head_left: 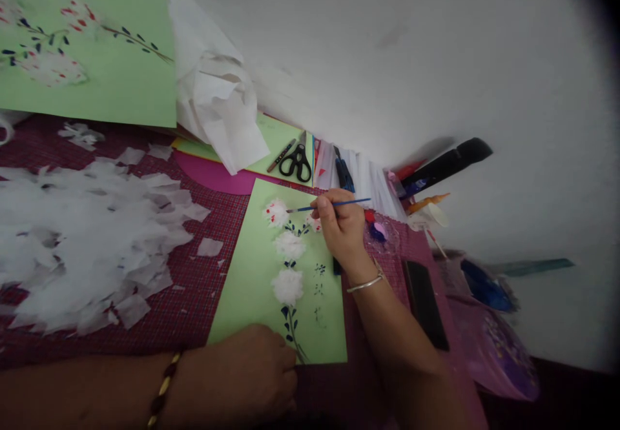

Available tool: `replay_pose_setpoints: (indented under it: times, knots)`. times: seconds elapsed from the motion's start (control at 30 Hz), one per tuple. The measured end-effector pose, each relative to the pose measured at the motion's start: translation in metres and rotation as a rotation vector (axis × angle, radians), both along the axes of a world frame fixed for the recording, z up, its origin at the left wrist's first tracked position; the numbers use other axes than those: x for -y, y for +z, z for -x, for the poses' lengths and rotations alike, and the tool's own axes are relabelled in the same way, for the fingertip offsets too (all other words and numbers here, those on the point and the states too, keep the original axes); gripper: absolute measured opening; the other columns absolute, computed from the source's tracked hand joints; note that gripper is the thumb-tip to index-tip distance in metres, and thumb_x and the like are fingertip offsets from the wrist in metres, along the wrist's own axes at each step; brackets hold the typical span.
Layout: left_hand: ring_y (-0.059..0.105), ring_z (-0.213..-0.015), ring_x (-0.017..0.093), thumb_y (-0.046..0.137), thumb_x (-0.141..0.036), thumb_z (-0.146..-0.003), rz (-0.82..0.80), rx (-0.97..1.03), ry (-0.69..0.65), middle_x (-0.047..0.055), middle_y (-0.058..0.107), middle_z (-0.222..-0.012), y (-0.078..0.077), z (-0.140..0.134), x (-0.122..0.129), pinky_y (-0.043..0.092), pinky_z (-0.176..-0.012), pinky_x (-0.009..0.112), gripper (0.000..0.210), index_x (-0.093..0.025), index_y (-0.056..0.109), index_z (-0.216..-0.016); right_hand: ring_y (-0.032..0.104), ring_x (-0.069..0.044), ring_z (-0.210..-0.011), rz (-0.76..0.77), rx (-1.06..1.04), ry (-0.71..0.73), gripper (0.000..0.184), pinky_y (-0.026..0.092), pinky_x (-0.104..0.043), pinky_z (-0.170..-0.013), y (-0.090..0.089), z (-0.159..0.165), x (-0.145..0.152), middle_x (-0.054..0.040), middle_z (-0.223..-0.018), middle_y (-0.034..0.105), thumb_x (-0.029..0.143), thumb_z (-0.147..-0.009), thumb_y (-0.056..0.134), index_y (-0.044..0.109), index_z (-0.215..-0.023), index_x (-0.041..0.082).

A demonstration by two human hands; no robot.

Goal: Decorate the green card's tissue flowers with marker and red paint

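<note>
Head view, left hand [247, 368]: nearest the camera, laid over the lower left corner of the green sheet, fingers curled; whether it grips anything, I cannot tell.
Left wrist: a bracelet [162, 394] of gold and dark parts.
Green sheet [247, 288]: between the two hands, flat on the checked tabletop [194, 307].
Stem [294, 336]: painted with dark blue leaves, its foot just beside the left hand's fingers.
Plain flowers [289, 286]: two white tufts between the hands, one above the other.
Dark writing [320, 272]: on the sheet, just below the right hand [341, 223].
Right hand: pinching a blue-handled paintbrush [349, 203] between thumb and fingers; a silver bangle [365, 283] circles the wrist.
Brush tip: left of the right hand, at the red-dotted flower [276, 214].
Paint dabs [376, 231]: red, pink and dark blue, just right of the right hand.
White paper pieces [97, 243]: a broad heap beyond the left forearm.
Black scissors [296, 162]: beyond the right hand, beside a pen [281, 155].
Second flower picture [130, 94]: farthest left, well beyond both hands.
</note>
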State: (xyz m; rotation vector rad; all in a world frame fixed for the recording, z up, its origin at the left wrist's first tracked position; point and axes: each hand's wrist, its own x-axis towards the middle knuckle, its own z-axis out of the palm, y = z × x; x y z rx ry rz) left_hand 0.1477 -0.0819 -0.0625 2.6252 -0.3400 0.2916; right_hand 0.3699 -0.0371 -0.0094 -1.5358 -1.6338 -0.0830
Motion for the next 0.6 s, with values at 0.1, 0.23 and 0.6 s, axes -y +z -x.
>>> replay_pose_setpoints:
  times: [0.1, 0.23, 0.6]
  knots:
    - [0.048, -0.049, 0.014, 0.069, -0.029, -0.087, -0.008, -0.014, -0.008, -0.002, 0.059, -0.06, 0.001, 0.0, -0.001, 0.024, -0.043, 0.036, 0.026, -0.02, 0.057, -0.066, 0.062, -0.016, -0.067, 0.126, -0.101, 0.003, 0.035, 0.048, -0.036, -0.07, -0.006, -0.003, -0.005, 0.0002, -0.064, 0.066, 0.04, -0.098, 0.046, 0.061, -0.071, 0.024]
    - [0.05, -0.052, 0.014, 0.068, -0.026, -0.088, -0.014, -0.005, 0.001, -0.003, 0.06, -0.062, 0.003, 0.0, -0.001, 0.028, -0.046, 0.035, 0.025, -0.02, 0.057, -0.067, 0.058, -0.014, -0.06, 0.065, -0.236, -0.09, 0.036, 0.045, -0.031, -0.062, 0.013, -0.026, -0.002, 0.0006, -0.064, 0.063, 0.045, -0.098, 0.045, 0.062, -0.074, 0.023]
    - [0.051, -0.053, 0.014, 0.054, -0.011, -0.085, 0.018, -0.06, -0.019, -0.001, 0.064, -0.065, -0.013, 0.001, 0.001, 0.03, -0.05, 0.031, 0.019, -0.02, 0.056, -0.068, 0.053, -0.013, -0.05, 0.098, -0.328, -0.687, 0.028, 0.043, -0.031, -0.055, 0.035, -0.2, 0.052, 0.0015, -0.051, 0.055, 0.022, -0.093, 0.047, 0.058, -0.067, 0.02]
